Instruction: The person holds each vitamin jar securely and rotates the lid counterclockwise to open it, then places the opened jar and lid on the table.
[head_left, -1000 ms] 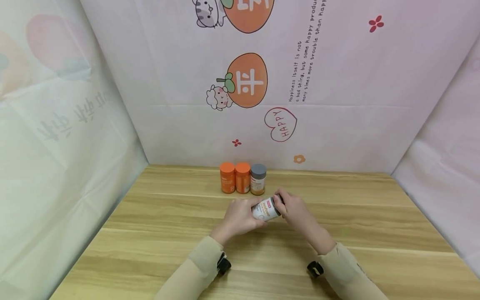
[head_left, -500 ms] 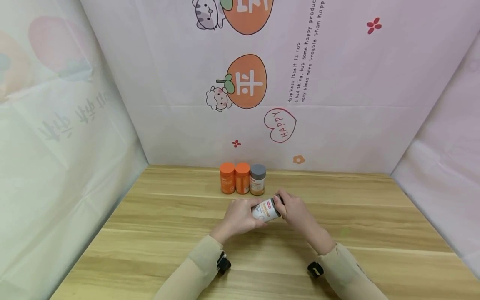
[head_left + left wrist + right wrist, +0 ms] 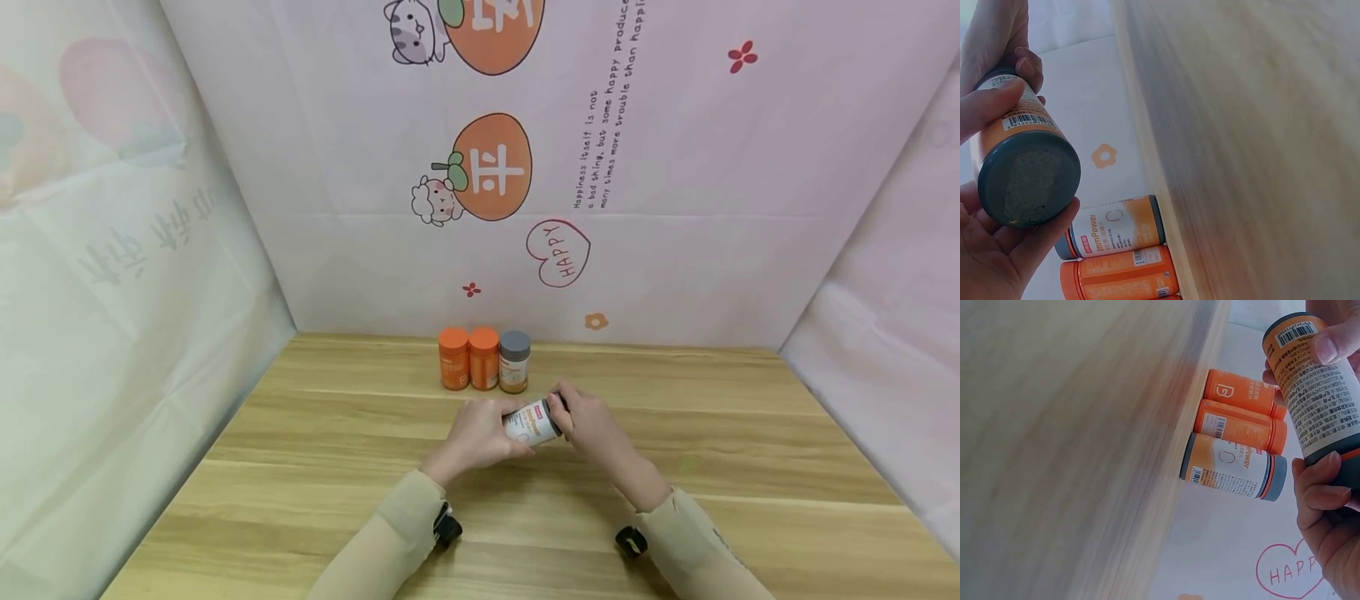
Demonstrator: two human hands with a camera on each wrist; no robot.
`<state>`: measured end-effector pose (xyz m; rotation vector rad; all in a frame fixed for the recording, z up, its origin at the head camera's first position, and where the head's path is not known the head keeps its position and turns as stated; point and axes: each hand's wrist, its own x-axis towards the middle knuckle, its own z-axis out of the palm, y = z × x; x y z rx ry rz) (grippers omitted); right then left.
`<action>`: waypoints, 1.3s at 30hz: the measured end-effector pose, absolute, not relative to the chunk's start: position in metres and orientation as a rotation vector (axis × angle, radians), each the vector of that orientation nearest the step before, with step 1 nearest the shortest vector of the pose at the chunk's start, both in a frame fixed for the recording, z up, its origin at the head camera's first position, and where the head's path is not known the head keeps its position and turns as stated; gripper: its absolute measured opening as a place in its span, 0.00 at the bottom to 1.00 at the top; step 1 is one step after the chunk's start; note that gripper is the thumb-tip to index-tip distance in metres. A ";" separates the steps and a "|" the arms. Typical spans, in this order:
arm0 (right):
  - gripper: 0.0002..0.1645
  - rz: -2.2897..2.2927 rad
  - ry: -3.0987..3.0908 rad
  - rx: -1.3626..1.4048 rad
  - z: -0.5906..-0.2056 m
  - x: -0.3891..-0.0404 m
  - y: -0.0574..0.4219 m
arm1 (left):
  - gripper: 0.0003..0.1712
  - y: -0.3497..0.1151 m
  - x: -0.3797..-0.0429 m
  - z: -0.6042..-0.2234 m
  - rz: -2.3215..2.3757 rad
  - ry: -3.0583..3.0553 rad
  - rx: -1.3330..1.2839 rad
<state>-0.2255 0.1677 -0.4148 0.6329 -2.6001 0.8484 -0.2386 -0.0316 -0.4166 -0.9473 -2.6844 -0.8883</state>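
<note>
Far left, pale printed fabric wall (image 3: 150,350). Next, beige left sleeve (image 3: 382,533), small black left wrist device (image 3: 447,529) at its cuff. Light wood-grain tabletop (image 3: 315,467) runs under everything. At its back edge, a row of three upright cylindrical bottles, close together, can't tell if touching: orange bottle with orange lid (image 3: 453,362), then second orange bottle, also orange-lidded (image 3: 483,365), then white-and-orange bottle with grey lid (image 3: 514,371). Left hand (image 3: 476,433) in front of the row, gripping the base end of a white-and-orange cylindrical bottle with dark grey lid (image 3: 532,423). This bottle is between both hands, nearer the person than the row, tilted, lid end pointing up and right. Dark round base (image 3: 1029,178) seen face-on in left wrist view; barcode (image 3: 1296,332) near the base and a thin orange ring at the lid in right wrist view. Red outlined heart reading HAPPY (image 3: 558,254) on the white printed backdrop (image 3: 360,167) behind. Right hand (image 3: 588,425) just right of the left, fingers curled round the grey lid, covering most of it. Right of that, small black right wrist device (image 3: 632,542), then beige right sleeve (image 3: 697,533). Far right, pinkish-white fabric wall (image 3: 892,333)
</note>
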 end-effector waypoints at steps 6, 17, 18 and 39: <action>0.11 0.867 -2.617 0.612 -0.416 -0.225 0.168 | 0.24 -0.031 -0.241 -0.417 -0.920 -2.702 -0.958; 0.13 0.826 -2.621 0.579 -0.420 -0.226 0.170 | 0.28 -0.030 -0.242 -0.416 -0.937 -2.719 -0.956; 0.13 0.826 -2.622 0.580 -0.420 -0.226 0.170 | 0.28 -0.030 -0.242 -0.416 -0.940 -2.721 -0.957; 0.13 0.833 -2.617 0.586 -0.424 -0.226 0.174 | 0.35 -0.027 -0.246 -0.417 -1.027 -2.767 -0.981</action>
